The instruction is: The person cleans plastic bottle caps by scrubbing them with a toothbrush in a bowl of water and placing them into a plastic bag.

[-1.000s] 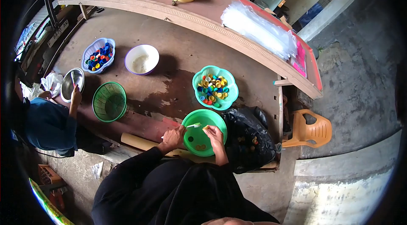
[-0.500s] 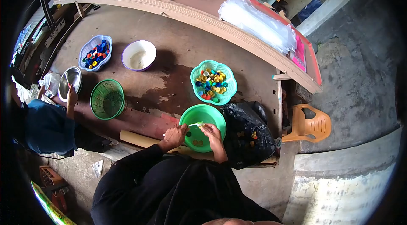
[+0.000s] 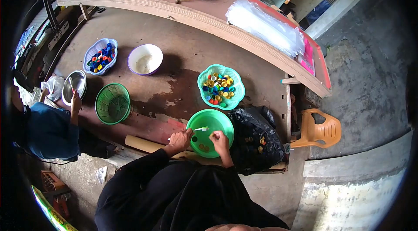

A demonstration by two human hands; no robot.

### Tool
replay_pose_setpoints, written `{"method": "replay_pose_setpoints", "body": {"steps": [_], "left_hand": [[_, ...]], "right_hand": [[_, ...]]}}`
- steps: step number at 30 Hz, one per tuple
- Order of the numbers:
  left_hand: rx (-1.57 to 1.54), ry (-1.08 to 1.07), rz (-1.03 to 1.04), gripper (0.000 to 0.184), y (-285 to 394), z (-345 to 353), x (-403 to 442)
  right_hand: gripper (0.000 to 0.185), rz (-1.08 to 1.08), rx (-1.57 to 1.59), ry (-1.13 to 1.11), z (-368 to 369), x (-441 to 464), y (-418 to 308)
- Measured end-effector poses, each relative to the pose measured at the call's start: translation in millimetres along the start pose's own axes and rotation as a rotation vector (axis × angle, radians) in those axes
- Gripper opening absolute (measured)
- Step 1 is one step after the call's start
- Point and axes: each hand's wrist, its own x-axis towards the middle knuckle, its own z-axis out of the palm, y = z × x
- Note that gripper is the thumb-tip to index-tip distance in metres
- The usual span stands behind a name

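Note:
My left hand (image 3: 179, 140) grips a white toothbrush (image 3: 200, 129) by the handle, its bristle end over the green basin (image 3: 190, 120). Several bottle caps (image 3: 203, 147) lie inside that basin. Over the basin's right side, my right hand (image 3: 220, 141) has its fingers closed in a pinch. Whatever they hold, if anything, is hidden. Just beyond stands a teal scalloped basket (image 3: 240, 96) with many coloured bottle caps in it. To the right of the basin a black plastic bag (image 3: 248, 157) spreads open with more caps.
Leftward on the table are a green mesh basket (image 3: 101, 109), a white bowl (image 3: 157, 50) and a lilac basket (image 3: 89, 50) of caps. Another person (image 3: 50, 131) works at a metal bowl (image 3: 83, 78). A raised shelf (image 3: 130, 2) crosses behind. An orange chair (image 3: 328, 132) stands right.
My right hand has come away from the toothbrush head, slightly right and down, and the yellowish cap seen in its fingers no longer shows. My left hand keeps hold of the toothbrush.

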Motion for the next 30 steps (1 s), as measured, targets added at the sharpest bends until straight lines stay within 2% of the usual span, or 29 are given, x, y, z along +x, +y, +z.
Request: {"method": "replay_pose_setpoints", "body": {"steps": [1,2,5,6,11,14,17,20,24,29,30], "left_hand": [[0.002,-0.003,-0.001,0.024,-1,0,0],[0.004,0.004,-0.003,0.024,-2,0,0],[-0.002,-0.011,-0.009,0.025,-1,-1,-1],[0.017,-0.022,-0.016,0.025,-1,0,-1],[0.018,0.058,0.081,0.027,-11,14,-1],[0.052,0.020,0.057,0.029,-10,13,-1],[0.062,0.073,0.081,0.025,-8,12,-2],[0.101,0.021,0.094,0.026,-6,6,-2],[0.052,0.086,0.095,0.025,-12,17,1],[0.066,0.055,0.085,0.026,-8,15,1],[0.092,0.029,0.070,0.026,-8,13,1]], "right_hand": [[0.026,-0.083,-0.347,0.004,0,-2,-2],[0.026,-0.156,-0.472,0.017,-2,-8,-3],[0.023,-0.253,-0.520,0.048,-2,-22,-5],[0.027,-0.179,-0.559,0.034,-2,-27,-4],[0.025,-0.295,-0.564,0.087,-2,-41,6],[0.020,-0.359,-0.568,0.089,-3,-44,4],[0.018,-0.357,-0.549,0.103,-2,-43,2],[0.023,-0.337,-0.597,0.167,2,-42,3],[0.019,-0.332,-0.611,0.176,3,-43,6],[0.015,-0.356,-0.627,0.231,5,-44,8],[0.018,-0.306,-0.643,0.199,4,-45,7]]}}
